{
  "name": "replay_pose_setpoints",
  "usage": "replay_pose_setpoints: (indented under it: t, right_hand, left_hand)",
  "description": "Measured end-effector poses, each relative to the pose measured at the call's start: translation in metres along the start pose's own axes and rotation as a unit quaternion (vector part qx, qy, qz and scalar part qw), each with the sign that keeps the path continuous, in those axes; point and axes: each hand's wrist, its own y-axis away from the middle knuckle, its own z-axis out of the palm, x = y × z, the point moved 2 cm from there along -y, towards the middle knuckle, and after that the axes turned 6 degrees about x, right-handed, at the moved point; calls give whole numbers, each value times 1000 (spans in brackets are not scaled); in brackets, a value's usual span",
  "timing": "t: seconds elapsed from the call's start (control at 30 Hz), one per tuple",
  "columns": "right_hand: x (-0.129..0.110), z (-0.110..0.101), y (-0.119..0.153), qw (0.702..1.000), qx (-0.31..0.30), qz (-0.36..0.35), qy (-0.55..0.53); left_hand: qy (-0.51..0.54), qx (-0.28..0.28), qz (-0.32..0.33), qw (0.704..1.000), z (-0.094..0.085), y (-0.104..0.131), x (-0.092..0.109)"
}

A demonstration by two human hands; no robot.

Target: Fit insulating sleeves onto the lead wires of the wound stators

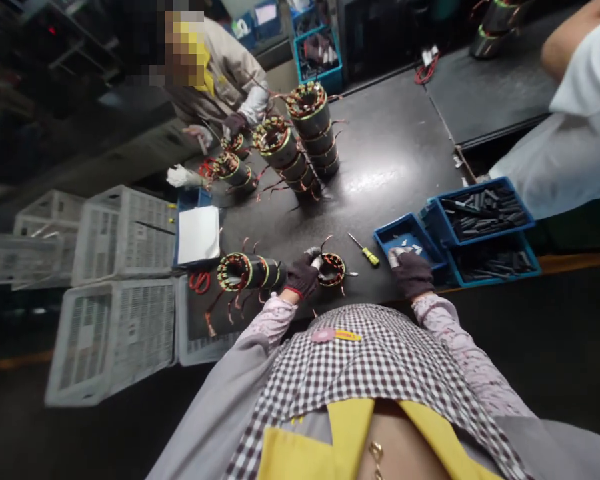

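My left hand (303, 277), in a dark glove with bare fingertips, grips the left rim of a wound motor stator (341, 272) on the black table. Copper windings show around its open centre, and loose lead wires stick out. My right hand (411, 272), gloved the same way, is at the near left side of a small blue bin (387, 233) containing white pieces (414, 245). Its fingers are drawn together; whatever they may hold is too small to make out. Between my hands, beyond the stator, lies a yellow-handled screwdriver (370, 257).
Stators (253, 272) lie end to end at left; taller stacks (316, 127) stand farther back. Blue bins (485, 212) of dark strips are at right. White crates (115, 333) sit at left. A co-worker (230, 60) handles stators across the table; another person's sleeve (580, 113) is at right.
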Motion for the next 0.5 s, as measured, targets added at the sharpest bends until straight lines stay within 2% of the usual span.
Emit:
replay_pose_setpoints:
  t: [0.1, 0.17, 0.27, 0.33, 0.4, 0.47, 0.5]
  right_hand:
    - [-37, 31, 5, 989, -121, -71, 37]
    - [-57, 53, 5, 983, -152, -95, 44]
    - [-71, 75, 2, 979, -168, -101, 59]
    - [-68, 75, 3, 980, -165, -87, 67]
    - [-57, 64, 8, 984, -148, -64, 73]
    - [-38, 46, 17, 991, -105, -33, 80]
    - [-27, 34, 21, 995, -62, -10, 74]
  left_hand:
    - [-85, -99, 41, 991, 1, 28, -13]
    - [-133, -138, 73, 979, 4, 39, -14]
    - [-200, -188, 115, 955, 10, 39, -12]
    - [-238, -218, 144, 935, 13, 32, -11]
    - [-251, -236, 162, 924, 16, 24, -11]
    - [-244, -246, 167, 923, 18, 19, -11]
    - [-241, -249, 170, 923, 19, 19, -11]
